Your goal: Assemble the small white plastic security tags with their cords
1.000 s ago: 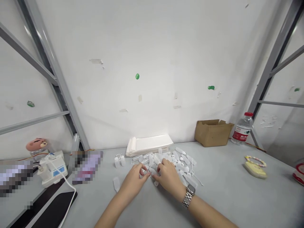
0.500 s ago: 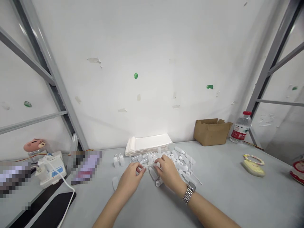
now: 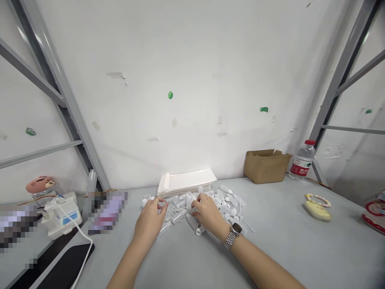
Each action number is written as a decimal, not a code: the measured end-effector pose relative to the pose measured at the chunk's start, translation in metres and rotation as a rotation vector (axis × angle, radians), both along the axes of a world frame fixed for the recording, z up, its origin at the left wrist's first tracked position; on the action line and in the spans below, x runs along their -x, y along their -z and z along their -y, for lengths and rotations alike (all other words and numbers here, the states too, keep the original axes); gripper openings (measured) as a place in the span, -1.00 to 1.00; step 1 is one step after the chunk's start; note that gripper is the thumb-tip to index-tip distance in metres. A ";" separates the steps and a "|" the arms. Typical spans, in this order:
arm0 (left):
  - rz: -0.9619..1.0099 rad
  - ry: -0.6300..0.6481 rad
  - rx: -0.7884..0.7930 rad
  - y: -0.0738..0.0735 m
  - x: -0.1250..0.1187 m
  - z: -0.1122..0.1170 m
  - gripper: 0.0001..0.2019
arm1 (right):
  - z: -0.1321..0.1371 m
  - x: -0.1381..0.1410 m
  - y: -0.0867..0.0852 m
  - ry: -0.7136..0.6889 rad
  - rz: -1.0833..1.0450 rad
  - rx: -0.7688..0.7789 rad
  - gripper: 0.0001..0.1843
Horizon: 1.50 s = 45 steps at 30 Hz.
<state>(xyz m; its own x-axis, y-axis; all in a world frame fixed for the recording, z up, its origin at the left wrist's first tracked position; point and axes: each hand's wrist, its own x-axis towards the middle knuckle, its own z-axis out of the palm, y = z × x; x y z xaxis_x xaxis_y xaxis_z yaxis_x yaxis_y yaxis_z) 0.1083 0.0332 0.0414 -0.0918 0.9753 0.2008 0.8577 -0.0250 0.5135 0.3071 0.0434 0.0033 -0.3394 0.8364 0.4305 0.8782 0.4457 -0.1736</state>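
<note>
Bottles [image 3: 226, 189], small and translucent, lie heaped on the grey bench [image 3: 186, 261]. The right hand [image 3: 207, 214] bends over them, fingertips gathered narrowly; whether they grip one, I cannot tell. At the heap's nine o'clock, the left hand [image 3: 149, 218] curls, thumb and forefinger slightly parted, contents unclear. White stack [image 3: 189, 180] stands at eleven o'clock, cardboard box [image 3: 267, 168] at two.

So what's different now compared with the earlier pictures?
The left hand has moved left, away from the right hand, and now partly covers the two small bottles; whether it let go of anything is unclear. The right hand remains at the plastic pile. The white stack, cardboard box and red-capped bottle stayed put.
</note>
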 end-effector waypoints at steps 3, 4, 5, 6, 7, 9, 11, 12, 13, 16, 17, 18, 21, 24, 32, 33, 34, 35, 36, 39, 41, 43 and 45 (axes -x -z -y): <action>-0.029 0.000 -0.005 0.001 -0.004 0.002 -0.69 | 0.000 0.000 0.001 -0.034 -0.057 0.040 -0.84; -0.037 0.003 -0.005 0.001 -0.006 0.003 -0.68 | 0.000 0.000 0.001 -0.042 -0.067 0.044 -0.83; -0.042 0.011 -0.001 0.002 -0.008 0.004 -0.68 | 0.000 0.000 0.001 -0.047 -0.070 0.041 -0.81; -0.043 0.026 0.008 0.002 -0.011 0.005 -0.67 | 0.001 0.001 0.001 -0.050 -0.068 0.035 -0.81; -0.040 0.052 0.027 0.003 -0.014 0.007 -0.67 | 0.001 0.001 0.001 -0.054 -0.064 0.028 -0.80; -0.027 0.132 0.096 0.005 -0.021 0.010 -0.69 | 0.002 0.001 0.000 -0.064 -0.053 0.023 -0.82; -0.017 0.222 0.179 0.007 -0.027 0.013 -0.73 | 0.003 0.001 -0.001 -0.076 -0.048 0.035 -0.84; -0.014 0.260 0.211 0.008 -0.029 0.015 -0.75 | 0.004 0.001 -0.002 -0.080 -0.048 0.043 -0.85; -0.009 0.293 0.231 0.010 -0.032 0.017 -0.76 | 0.004 0.001 -0.002 -0.082 -0.049 0.052 -0.86; 0.016 0.364 0.255 0.015 -0.039 0.023 -0.77 | 0.005 0.000 -0.001 -0.083 -0.105 0.080 -0.88; 0.023 0.382 0.262 0.016 -0.041 0.024 -0.76 | 0.004 0.000 -0.002 -0.080 -0.163 0.093 -0.89; 0.029 0.394 0.266 0.017 -0.043 0.026 -0.76 | 0.003 -0.001 -0.002 -0.077 -0.254 0.112 -0.91; 0.035 0.388 0.253 0.018 -0.044 0.027 -0.79 | -0.003 -0.008 -0.008 -0.077 -0.698 0.253 -0.94; 0.031 0.351 0.233 0.015 -0.043 0.027 -0.81 | -0.010 -0.022 -0.016 -0.075 -0.972 0.390 -0.83; 0.030 0.376 0.258 0.017 -0.043 0.027 -0.64 | -0.013 -0.050 -0.031 -0.010 -1.188 0.450 -0.68; 0.038 0.381 0.257 0.018 -0.044 0.026 -0.65 | -0.012 -0.051 -0.032 -0.011 -1.203 0.454 -0.67; 0.042 0.386 0.253 0.019 -0.044 0.026 -0.65 | -0.011 -0.051 -0.033 -0.013 -1.214 0.459 -0.67; 0.039 0.387 0.248 0.020 -0.045 0.026 -0.65 | -0.009 -0.051 -0.035 -0.019 -1.221 0.467 -0.67; 0.032 0.386 0.246 0.021 -0.045 0.026 -0.66 | -0.008 -0.050 -0.035 -0.026 -1.222 0.473 -0.66; 0.001 0.368 0.243 0.022 -0.047 0.026 -0.69 | -0.006 -0.044 -0.035 -0.046 -1.191 0.481 -0.66; -0.019 0.349 0.241 0.021 -0.047 0.026 -0.70 | -0.006 -0.042 -0.035 -0.034 -1.141 0.449 -0.66; -0.031 0.334 0.241 0.019 -0.047 0.027 -0.71 | -0.006 -0.046 -0.037 0.014 -1.074 0.367 -0.67; -0.034 0.324 0.246 0.018 -0.047 0.027 -0.70 | -0.007 -0.061 -0.044 0.099 -0.995 0.225 -0.70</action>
